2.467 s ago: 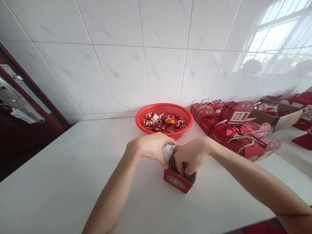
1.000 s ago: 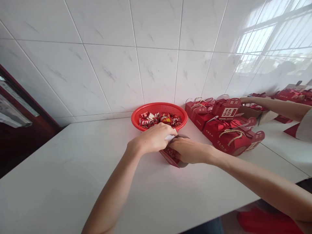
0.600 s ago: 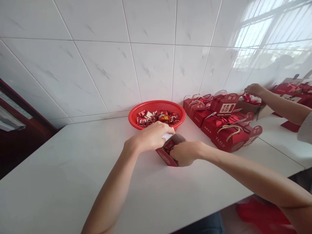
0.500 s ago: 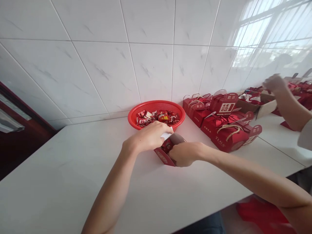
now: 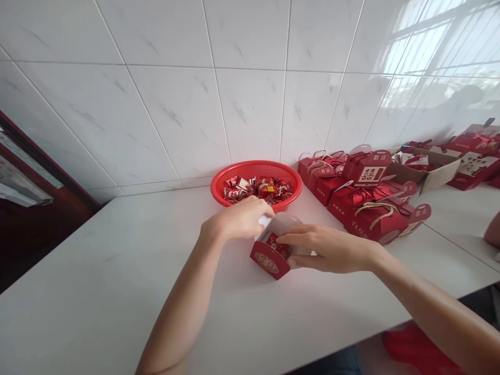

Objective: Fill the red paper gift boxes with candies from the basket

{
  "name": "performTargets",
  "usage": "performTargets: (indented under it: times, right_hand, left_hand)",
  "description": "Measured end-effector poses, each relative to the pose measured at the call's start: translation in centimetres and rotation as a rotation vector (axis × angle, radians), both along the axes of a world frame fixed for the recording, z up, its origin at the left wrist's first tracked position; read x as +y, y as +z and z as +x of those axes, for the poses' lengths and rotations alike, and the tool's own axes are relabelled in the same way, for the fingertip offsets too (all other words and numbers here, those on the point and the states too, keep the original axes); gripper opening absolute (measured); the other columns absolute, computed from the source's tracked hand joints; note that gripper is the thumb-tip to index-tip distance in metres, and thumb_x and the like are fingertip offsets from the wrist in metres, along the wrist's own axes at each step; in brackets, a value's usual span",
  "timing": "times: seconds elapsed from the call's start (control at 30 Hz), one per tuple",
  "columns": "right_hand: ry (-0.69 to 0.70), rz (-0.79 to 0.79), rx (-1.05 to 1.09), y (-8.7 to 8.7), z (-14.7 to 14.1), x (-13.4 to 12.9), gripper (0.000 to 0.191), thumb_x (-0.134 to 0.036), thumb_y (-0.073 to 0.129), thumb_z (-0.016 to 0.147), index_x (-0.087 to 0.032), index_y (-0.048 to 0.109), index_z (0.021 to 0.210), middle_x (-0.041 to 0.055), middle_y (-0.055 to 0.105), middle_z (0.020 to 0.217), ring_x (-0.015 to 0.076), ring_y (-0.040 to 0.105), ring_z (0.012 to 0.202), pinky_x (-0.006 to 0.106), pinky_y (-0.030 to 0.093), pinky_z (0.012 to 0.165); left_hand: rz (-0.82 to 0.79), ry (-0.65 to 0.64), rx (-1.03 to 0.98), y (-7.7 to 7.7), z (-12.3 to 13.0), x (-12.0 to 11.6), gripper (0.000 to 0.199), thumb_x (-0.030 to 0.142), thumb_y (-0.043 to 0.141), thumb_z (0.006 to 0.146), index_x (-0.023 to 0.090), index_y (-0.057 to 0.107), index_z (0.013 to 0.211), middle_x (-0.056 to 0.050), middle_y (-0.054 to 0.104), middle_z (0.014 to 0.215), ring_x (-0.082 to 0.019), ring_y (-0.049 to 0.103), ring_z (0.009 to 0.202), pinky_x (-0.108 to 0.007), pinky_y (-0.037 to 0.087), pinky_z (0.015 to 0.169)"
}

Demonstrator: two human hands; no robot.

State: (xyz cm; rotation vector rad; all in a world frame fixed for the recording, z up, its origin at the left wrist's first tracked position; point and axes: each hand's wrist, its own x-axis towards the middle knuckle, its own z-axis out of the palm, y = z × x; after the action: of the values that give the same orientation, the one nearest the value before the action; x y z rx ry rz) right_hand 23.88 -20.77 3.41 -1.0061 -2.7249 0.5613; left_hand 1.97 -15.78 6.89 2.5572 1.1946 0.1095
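A small red box (image 5: 270, 259) stands with its top open on the white table, red-wrapped pieces showing inside. My left hand (image 5: 244, 216) is at its left rear side, fingers closed on a white flap of the box. My right hand (image 5: 326, 247) is at the box's right side, fingers apart, thumb near the outer side and fingertips over the opening. Just behind the box is a red oval basket (image 5: 219, 188) with wrapped sweets (image 5: 267, 188) in it.
Several closed red gift boxes (image 5: 375, 211) stand at the right near the tiled wall. Behind them is a cardboard box (image 5: 441, 172) with red items, and more red boxes (image 5: 471, 169) farther right. Part of a person's arm (image 5: 492, 229) shows at the right edge.
My right hand has drawn back out of the red box and its fingers have spread. The box's front now shows more fully. The other person's raised hand has gone from view.
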Motion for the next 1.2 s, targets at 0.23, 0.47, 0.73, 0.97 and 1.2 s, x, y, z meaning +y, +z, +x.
performTargets:
  times: [0.23,0.47,0.73,0.97,1.2]
  right_hand:
    - [-0.13,0.04,0.323,-3.4,3.3,-0.2,0.055,-0.04,0.058,0.094,-0.02,0.047,0.145,0.0178,0.041,0.156,0.032,0.043,0.142,0.049,0.045,0.108]
    - [-0.232,0.129,0.634,-5.9,2.6,0.6,0.033,-0.017,0.042,0.097,-0.023,0.054,0.127,0.0137,0.058,0.142,0.026,0.053,0.134,0.047,0.052,0.102]
    - [-0.394,0.359,0.671,-8.0,-0.1,1.3,0.043,-0.018,0.053,0.094,-0.028,0.049,0.135,0.0119,0.052,0.146,0.0258,0.052,0.135,0.051,0.049,0.106]
    - [-0.45,0.231,0.733,-8.9,-0.2,2.1,0.054,-0.023,0.059,0.09,-0.024,0.043,0.141,0.0121,0.061,0.136,0.0269,0.059,0.125,0.051,0.05,0.104]
    - [-0.366,0.115,0.851,-9.9,-0.4,1.8,0.024,-0.029,0.047,0.101,-0.024,0.064,0.118,0.0099,0.068,0.123,0.022,0.063,0.119,0.039,0.053,0.101]
  left_hand:
    - [-0.057,0.02,-0.094,-0.8,0.2,-0.1,0.056,0.031,0.07,0.075,0.028,0.064,0.131,-0.005,0.069,0.111,-0.025,0.065,0.1,-0.029,0.049,0.073]
    - [-0.191,-0.045,-0.396,-3.3,0.0,-1.4,0.055,0.046,0.069,0.086,0.026,0.058,0.136,-0.005,0.069,0.121,-0.023,0.065,0.112,-0.033,0.052,0.093]
    - [0.035,-0.055,-0.525,-8.2,-0.4,-3.1,0.03,0.039,0.063,0.092,0.023,0.067,0.117,-0.009,0.065,0.127,-0.024,0.064,0.115,-0.037,0.053,0.098]
    - [0.197,0.06,-0.74,-11.6,0.2,-3.4,0.029,0.034,0.059,0.094,0.023,0.061,0.121,-0.011,0.063,0.126,-0.025,0.061,0.12,-0.04,0.052,0.102]
    - [0.265,0.214,-0.854,-14.4,1.8,-3.7,0.037,0.033,0.055,0.097,0.027,0.048,0.133,-0.012,0.05,0.141,-0.027,0.049,0.134,-0.046,0.046,0.11]
